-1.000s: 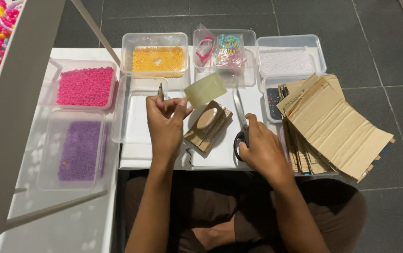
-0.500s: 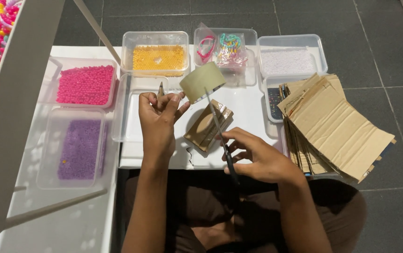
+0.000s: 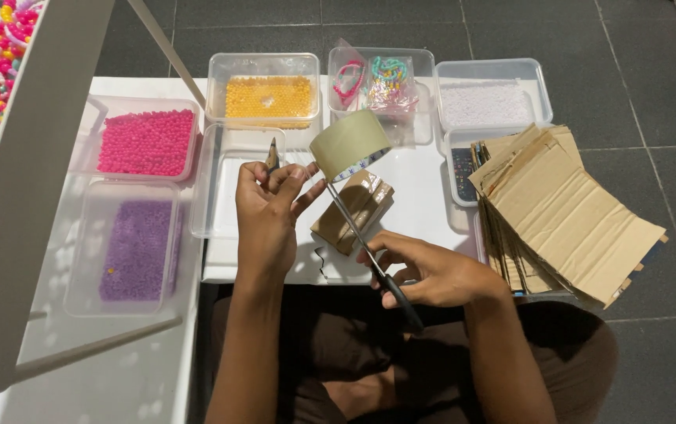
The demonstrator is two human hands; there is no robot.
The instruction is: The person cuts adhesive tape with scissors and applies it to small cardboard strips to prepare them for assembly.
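The roll of tape (image 3: 350,144) is hanging in the air just beyond the left hand's (image 3: 269,213) fingertips, above the white table (image 3: 424,188), with a short strip stretching from it back to the thumb and forefinger, which are pinching its free end while a dark pencil-like stick (image 3: 272,154) is poking up between the other fingers. A second ago the roll was lying low against the small brown cardboard packet (image 3: 353,210) and the right hand (image 3: 432,273) was resting flat by the scissors (image 3: 373,265) on the table; now the roll is lifted and tilted, the packet is lying alone just below the left fingertips, and the right hand is curling its fingers around the dark handles, holding the scissors so the closed-looking blades are pointing up toward the stretched tape, their tip nearly touching the roll's lower edge. Judging from this, a length of tape is being drawn out and the cut is being lined up, though whether the blades are parted I cannot tell. To the right of the right hand's knuckles a stack of flat cardboard sheets (image 3: 566,212) is lying; beyond the left fingers, tubs of pink beads (image 3: 146,141), yellow beads (image 3: 269,96) and purple beads (image 3: 135,247) are sitting.
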